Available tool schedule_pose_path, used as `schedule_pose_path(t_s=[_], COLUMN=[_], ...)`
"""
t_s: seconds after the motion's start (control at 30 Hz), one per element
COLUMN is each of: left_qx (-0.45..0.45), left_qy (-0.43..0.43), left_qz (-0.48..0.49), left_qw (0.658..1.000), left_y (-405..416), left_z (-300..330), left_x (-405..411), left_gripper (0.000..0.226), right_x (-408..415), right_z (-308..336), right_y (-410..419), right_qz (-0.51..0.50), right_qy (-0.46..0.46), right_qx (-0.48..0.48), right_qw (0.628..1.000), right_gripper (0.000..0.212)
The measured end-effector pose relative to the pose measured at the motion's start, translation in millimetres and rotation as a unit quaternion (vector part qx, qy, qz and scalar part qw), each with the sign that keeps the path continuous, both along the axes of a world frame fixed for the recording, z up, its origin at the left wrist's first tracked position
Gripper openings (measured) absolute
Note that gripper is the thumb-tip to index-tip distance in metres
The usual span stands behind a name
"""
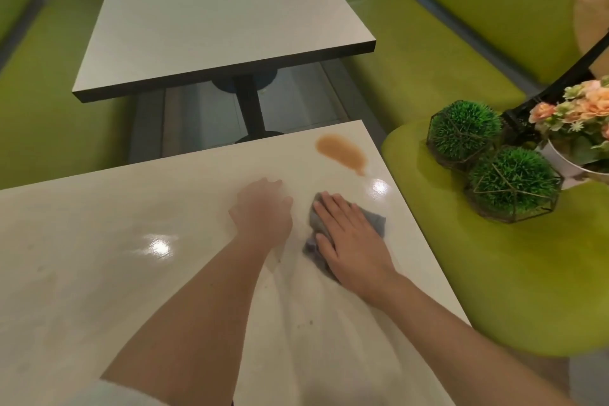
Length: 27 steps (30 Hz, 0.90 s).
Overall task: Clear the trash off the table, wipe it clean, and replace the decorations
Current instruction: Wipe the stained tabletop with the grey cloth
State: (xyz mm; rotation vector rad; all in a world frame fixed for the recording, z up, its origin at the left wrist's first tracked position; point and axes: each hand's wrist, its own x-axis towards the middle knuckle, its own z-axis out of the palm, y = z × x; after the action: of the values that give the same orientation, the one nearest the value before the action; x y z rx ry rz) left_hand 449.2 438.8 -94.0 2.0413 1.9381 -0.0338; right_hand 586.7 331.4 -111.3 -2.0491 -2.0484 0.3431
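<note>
Head view: grey cloth [375,220] lies flat under right-hand fingers [333,208]

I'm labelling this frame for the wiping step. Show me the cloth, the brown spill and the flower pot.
cloth [374,219]: head view, grey corner showing beyond the right hand.
brown spill [341,150]: head view, middle of the smear.
flower pot [557,156]: head view, white side wall.

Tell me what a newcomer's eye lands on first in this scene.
First, the brown spill near the far right corner of the white table, not yet wiped. Just in front of it, the right hand presses flat on a grey cloth, with the blurred left hand beside it. To the right, on the green seat, stand two green ball plants in wire frames and a pot of peach flowers.
</note>
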Motion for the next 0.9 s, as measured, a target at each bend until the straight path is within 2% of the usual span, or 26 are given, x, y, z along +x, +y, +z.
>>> schedule_pose_path(t_s=[0.07, 0.13, 0.23, 0.33, 0.4, 0.47, 0.57, 0.63, 0.73, 0.83, 0.9], left_qx=[0.009, 0.016, 0.026, 0.023, 0.024, 0.022, 0.016, 0.016, 0.01, 0.01, 0.011], left_qy=[-0.018, -0.03, -0.034, -0.028, -0.021, -0.021, -0.025, -0.025, -0.029, -0.024, -0.021], left_qz=[-0.003, -0.001, -0.004, 0.0, -0.001, -0.005, -0.006, -0.01, -0.011, -0.01, -0.016], left_qw=[1.0, 0.999, 0.999, 0.999, 0.999, 1.0, 1.0, 1.0, 0.999, 1.0, 1.0], left_y=[-1, -2, -5, -4, -3, -2, -1, -1, -2, -4, -4], left_z=[-5, -9, -11, -11, -10, -9, -9, -8, -7, -7, -6], left_x=[-2, -4, -4, -3, -3, -3, -4, -5, -4, -5, -5], left_gripper=[0.05, 0.048, 0.047, 0.047, 0.048, 0.048, 0.046, 0.047, 0.046, 0.046, 0.046], right_x=[14, 34, 54, 62, 59, 46, 24, 25, 52, 55, 35], right_z=[-1, -4, -8, -9, -6, -2, 0, 0, -6, -6, -3], right_y=[-16, -16, 17, 65, 88, 95, 63, 32, 29, 68, 83], right_qz=[-0.017, -0.098, -0.191, -0.217, -0.207, -0.152, -0.018, 0.027, -0.036, -0.124, -0.108], right_qy=[0.006, 0.0, -0.033, -0.032, -0.039, -0.039, -0.017, -0.015, -0.032, -0.038, -0.028], right_qx=[0.009, 0.026, 0.026, 0.01, 0.005, 0.007, 0.006, 0.011, 0.01, -0.01, -0.013], right_qw=[1.0, 0.995, 0.981, 0.976, 0.978, 0.988, 1.0, 0.999, 0.999, 0.992, 0.994], right_gripper=[0.064, 0.067, 0.068, 0.059, 0.06, 0.062, 0.065, 0.068, 0.07, 0.07, 0.07])
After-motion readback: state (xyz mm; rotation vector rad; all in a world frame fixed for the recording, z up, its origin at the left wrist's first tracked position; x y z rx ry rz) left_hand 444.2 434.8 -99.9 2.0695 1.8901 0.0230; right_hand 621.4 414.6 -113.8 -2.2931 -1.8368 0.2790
